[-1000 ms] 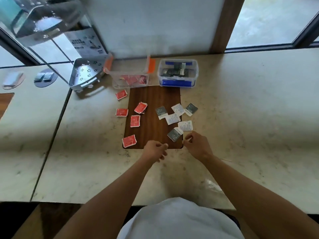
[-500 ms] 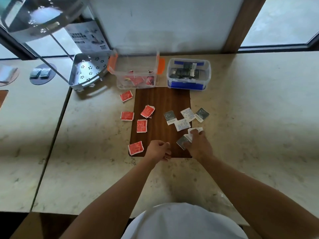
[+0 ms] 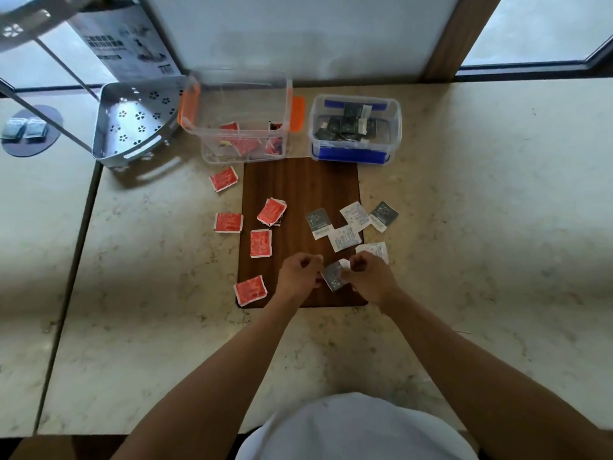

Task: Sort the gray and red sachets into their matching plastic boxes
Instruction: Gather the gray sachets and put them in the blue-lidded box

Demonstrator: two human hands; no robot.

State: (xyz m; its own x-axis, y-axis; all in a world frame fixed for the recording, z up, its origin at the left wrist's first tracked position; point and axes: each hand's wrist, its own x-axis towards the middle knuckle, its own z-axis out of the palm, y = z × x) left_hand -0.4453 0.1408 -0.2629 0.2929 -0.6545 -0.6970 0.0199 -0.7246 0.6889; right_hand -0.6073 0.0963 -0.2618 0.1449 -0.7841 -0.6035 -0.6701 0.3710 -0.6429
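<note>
Marble bench (image 3: 464, 227) beneath windows, bearing a wooden board (image 3: 298, 180). Right hand (image 3: 370, 277) pinched a gray sachet (image 3: 333, 276) over the board's near edge; left hand (image 3: 298, 277) curled beside it, contact unclear.

A board (image 3: 300, 194) is laid on the table (image 3: 464, 227), centred ahead of the person. Two boxes are set behind its far edge: the left box (image 3: 238, 117), the right box (image 3: 355, 127), sachets in both. A perforated tray (image 3: 132, 127) is placed left of the left box. Loose sachets are spread in two groups: the left sachet group (image 3: 245, 234) over the board's left edge and the table beside it, the right sachet group (image 3: 351, 224) over its right edge. One sachet (image 3: 333, 276) is held between the left hand (image 3: 298, 277) and right hand (image 3: 371, 277) over the board's near end.
</note>
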